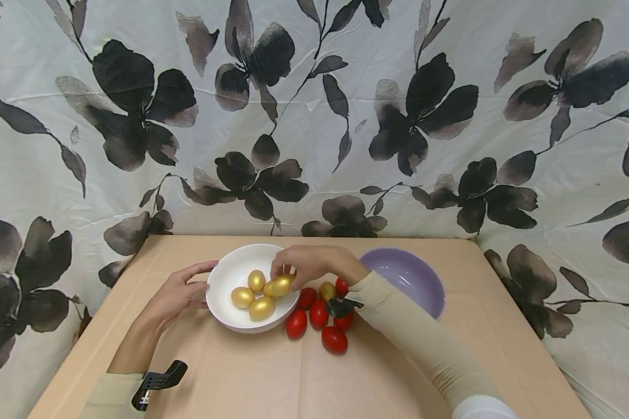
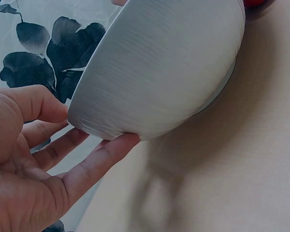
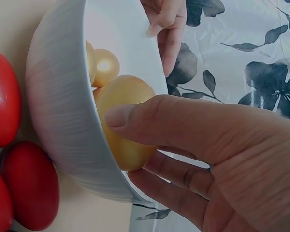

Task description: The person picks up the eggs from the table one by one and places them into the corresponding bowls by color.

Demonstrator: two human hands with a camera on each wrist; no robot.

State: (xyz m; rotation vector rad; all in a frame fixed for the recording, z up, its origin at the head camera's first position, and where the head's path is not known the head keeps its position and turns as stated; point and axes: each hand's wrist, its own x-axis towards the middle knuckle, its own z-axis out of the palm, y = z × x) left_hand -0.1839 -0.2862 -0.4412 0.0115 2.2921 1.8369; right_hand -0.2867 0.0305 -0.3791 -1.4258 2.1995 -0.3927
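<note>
My left hand [image 1: 175,294] holds the left side of a white bowl [image 2: 159,67], thumb at the rim and fingers against the ribbed outer wall. Over the bowl's right side, my right hand [image 1: 306,265] pinches a shiny golden egg [image 3: 128,123] between thumb and fingers. Several other golden eggs [image 1: 262,308] lie inside the bowl. Just right of it, under my right wrist, red eggs [image 1: 334,340] are grouped closely on the table, with a golden egg [image 1: 327,291] among them.
A purple bowl [image 1: 430,285] stands at the back right, partly covered by my right sleeve. The light wooden table [image 1: 230,372] ends at a floral cloth [image 1: 314,116] hanging behind it.
</note>
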